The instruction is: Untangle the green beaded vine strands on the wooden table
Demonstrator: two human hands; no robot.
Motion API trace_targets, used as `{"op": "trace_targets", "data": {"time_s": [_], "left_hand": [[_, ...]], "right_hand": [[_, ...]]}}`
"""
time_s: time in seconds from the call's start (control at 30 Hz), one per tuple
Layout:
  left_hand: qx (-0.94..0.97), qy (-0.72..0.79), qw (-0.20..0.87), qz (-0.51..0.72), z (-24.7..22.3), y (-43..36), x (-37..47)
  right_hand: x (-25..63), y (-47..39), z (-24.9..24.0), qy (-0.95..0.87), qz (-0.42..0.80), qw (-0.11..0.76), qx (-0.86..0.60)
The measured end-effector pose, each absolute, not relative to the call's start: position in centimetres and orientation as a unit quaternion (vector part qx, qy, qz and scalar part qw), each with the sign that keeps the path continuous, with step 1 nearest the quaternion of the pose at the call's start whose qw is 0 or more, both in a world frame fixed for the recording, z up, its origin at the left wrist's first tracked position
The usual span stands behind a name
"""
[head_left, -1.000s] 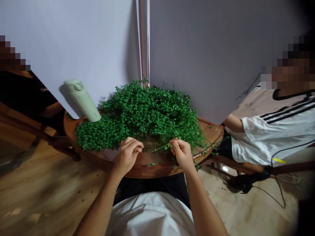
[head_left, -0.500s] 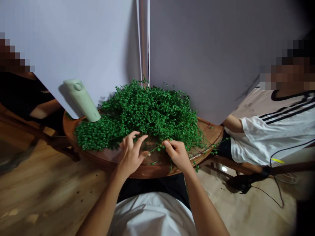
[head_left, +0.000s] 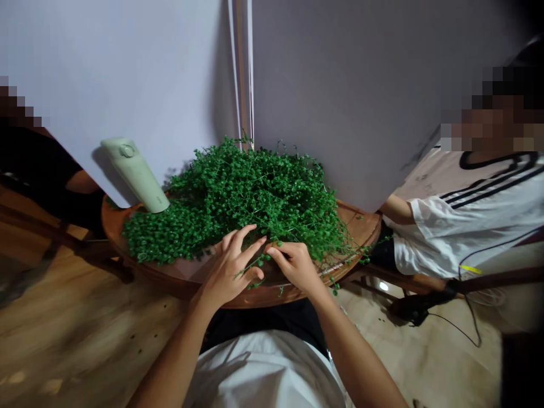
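Note:
My right hand (head_left: 296,265) pinches a thin green plant strand (head_left: 257,262) with small round leaves between thumb and fingertips. From there the strand slants down towards my left hand (head_left: 233,267), which has its thumb and fingers spread apart. The strand runs in the gap between that thumb and forefinger; whether it touches the left palm cannot be made out. Just beyond both hands rises a large tangled heap of green strands (head_left: 263,187). A lower, denser patch of round green pieces (head_left: 164,235) lies to its left.
A pale green flask (head_left: 138,175) leans at the back left, above the green patch. Behind the round wooden table (head_left: 359,226) stand tall grey panels (head_left: 314,96). One person in a white shirt (head_left: 488,209) sits at the right, another in dark clothes (head_left: 38,164) at the left.
My right hand has moved a little left, bringing the strand closer into the gap of my left hand. My left fingers remain spread. The whole view has shifted slightly.

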State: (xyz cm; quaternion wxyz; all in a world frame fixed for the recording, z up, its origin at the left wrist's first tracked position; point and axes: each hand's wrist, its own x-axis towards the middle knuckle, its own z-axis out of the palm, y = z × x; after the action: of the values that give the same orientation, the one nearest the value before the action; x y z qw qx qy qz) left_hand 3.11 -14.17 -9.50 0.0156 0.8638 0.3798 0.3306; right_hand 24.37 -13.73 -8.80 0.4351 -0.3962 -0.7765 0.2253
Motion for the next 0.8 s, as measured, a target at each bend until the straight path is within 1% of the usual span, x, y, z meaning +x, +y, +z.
{"op": "trace_targets", "data": {"time_s": [0.23, 0.37, 0.53, 0.8], "left_hand": [[0.853, 0.401, 0.007, 0.334, -9.59, -13.77, 3.94], [0.852, 0.391, 0.000, 0.349, -9.94, -13.78, 3.94], [0.849, 0.401, 0.001, 0.345, -9.85, -13.99, 4.12], [0.848, 0.414, 0.021, 0.331, -9.73, -14.31, 4.25]], "right_hand": [[24.38, -13.53, -8.92, -0.808, 0.223, 0.386, -0.385], [24.46, -13.61, -9.23, -0.812, 0.218, 0.374, -0.391], [24.34, -13.66, -9.41, -0.804, 0.216, 0.384, -0.399], [24.52, -13.97, -9.11, -0.765, 0.253, 0.431, -0.406]]}}
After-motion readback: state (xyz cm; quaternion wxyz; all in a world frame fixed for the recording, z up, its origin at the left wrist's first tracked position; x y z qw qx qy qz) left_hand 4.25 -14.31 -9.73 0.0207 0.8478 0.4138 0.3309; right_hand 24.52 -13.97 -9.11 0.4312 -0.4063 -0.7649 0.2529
